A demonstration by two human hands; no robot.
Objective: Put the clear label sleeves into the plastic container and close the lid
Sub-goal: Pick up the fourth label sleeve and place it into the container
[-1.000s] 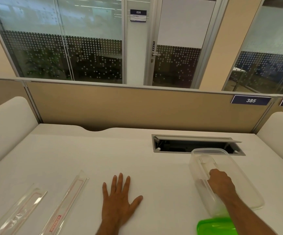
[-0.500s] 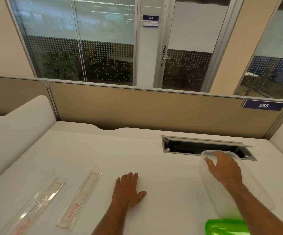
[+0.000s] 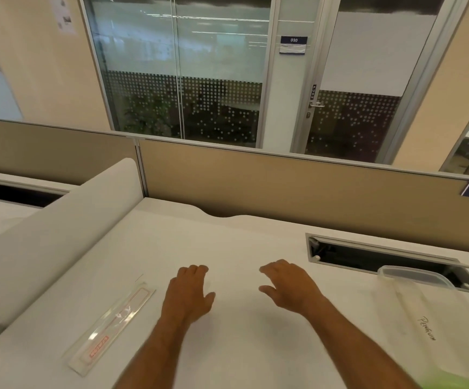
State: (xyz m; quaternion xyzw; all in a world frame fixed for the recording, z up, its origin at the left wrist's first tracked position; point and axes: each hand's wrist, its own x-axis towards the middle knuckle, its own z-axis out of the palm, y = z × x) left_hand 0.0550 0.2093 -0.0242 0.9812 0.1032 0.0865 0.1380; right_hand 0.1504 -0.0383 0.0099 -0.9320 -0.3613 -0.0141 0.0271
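At the near right edge a blurred sliver of bright green lid (image 3: 452,384) shows, and to the left a long, flat clear label sleeve (image 3: 112,322) with red print lies on the matte white surface (image 3: 241,346). Mid-surface, the left hand (image 3: 190,294) and right hand (image 3: 291,286) hover empty, each grip loosely spread. Farther right stands the translucent, round-cornered plastic container (image 3: 421,310), just before a dark metal-framed cable slot (image 3: 368,256).

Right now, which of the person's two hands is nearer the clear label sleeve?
The left hand; the sleeve lies just beside it, while the right hand is farther off.
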